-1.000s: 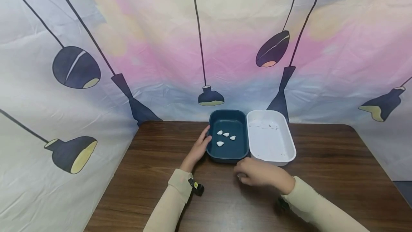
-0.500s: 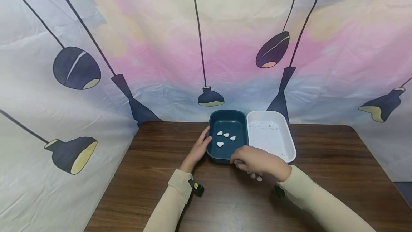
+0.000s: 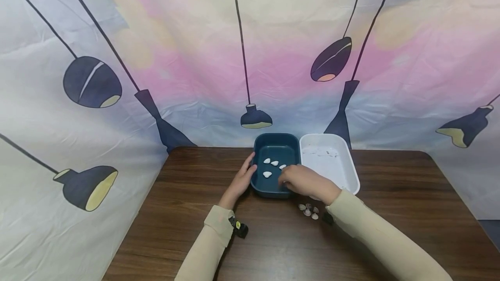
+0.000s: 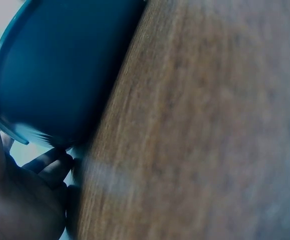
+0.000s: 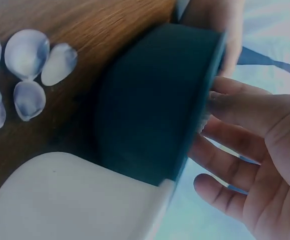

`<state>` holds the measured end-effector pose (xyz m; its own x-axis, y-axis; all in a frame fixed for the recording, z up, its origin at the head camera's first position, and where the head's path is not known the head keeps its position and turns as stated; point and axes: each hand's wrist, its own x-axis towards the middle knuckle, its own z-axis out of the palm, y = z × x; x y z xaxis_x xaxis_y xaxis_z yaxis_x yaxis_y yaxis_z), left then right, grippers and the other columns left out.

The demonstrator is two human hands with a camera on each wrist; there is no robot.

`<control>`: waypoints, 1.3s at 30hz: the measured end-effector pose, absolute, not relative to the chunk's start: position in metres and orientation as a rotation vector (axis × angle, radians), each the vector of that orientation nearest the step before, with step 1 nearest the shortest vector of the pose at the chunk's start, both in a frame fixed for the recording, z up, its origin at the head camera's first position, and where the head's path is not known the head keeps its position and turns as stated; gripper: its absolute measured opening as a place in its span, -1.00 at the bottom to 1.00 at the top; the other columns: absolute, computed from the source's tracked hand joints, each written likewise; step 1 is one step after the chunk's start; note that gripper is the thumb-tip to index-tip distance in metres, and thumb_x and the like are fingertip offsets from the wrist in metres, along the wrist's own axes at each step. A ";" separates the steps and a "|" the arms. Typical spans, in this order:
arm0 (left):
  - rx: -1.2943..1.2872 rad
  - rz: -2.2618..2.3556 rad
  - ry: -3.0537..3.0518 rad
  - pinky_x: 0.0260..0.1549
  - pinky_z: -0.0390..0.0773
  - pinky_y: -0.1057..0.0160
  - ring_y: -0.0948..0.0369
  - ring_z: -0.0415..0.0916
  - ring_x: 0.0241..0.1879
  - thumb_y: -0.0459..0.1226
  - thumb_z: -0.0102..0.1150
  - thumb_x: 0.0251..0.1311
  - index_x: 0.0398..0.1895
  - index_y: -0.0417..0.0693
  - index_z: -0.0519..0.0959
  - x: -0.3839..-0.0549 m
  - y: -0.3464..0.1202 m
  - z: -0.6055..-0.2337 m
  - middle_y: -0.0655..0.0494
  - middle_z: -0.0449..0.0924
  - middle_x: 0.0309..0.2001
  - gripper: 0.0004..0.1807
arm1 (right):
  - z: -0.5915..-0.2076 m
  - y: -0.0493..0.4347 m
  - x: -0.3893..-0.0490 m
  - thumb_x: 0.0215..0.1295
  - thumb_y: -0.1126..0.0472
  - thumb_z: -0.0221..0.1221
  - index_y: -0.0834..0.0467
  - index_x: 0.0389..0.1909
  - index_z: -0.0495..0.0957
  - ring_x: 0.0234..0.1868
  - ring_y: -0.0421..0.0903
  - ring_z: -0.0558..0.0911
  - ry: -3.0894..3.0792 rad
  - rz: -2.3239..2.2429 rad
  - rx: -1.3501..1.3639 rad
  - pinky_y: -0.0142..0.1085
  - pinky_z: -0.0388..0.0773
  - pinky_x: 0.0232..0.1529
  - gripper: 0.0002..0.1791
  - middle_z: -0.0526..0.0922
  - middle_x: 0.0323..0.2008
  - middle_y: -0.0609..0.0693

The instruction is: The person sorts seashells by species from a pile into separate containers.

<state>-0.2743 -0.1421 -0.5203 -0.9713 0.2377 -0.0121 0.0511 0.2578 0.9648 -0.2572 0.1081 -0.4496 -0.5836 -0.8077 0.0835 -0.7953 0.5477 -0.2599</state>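
Observation:
A dark teal tray (image 3: 273,142) stands on the table, with several small white seashells (image 3: 267,174) on its floor. My left hand (image 3: 239,185) rests against the tray's left side, fingers extended along the wall and thumb near the rim. Over the tray's front right corner, my right hand (image 3: 304,181) has its fingertips inside the rim. The right wrist view gives a partial look at a ridged pale seashell (image 5: 203,123) pinched there between thumb and fingers. More shells (image 5: 27,54) lie in a cluster on the wood, below the right hand.
A white tray (image 3: 353,168) adjoins the teal one on its right, with small dark specks on its floor. The brown wooden table (image 3: 187,229) ends at a cloth backdrop (image 3: 195,55) printed with lamps. A wrist camera (image 3: 241,229) sits on the left cuff.
My right hand has gone up from the table in front of the trays to above the teal tray's front corner, uncovering the shell cluster. The left hand has stayed put.

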 end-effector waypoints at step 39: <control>0.268 1.774 2.373 0.52 -0.03 -0.34 -0.23 -0.17 0.65 -0.15 -0.19 0.72 0.74 -0.01 -0.03 -0.284 -0.144 -0.539 -0.17 -0.14 0.71 -0.35 | -0.449 0.132 -0.233 0.31 0.38 0.38 0.23 0.05 0.75 0.00 0.01 0.73 2.819 -0.493 -1.317 -0.07 0.67 0.06 -0.70 0.73 0.00 0.08</control>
<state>-0.2843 -0.1440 -0.5390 -0.9701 0.2414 -0.0255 0.0438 0.2774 0.9598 -0.2335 0.1318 -0.4491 -0.6504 -0.7468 0.1387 -0.7495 0.6015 -0.2763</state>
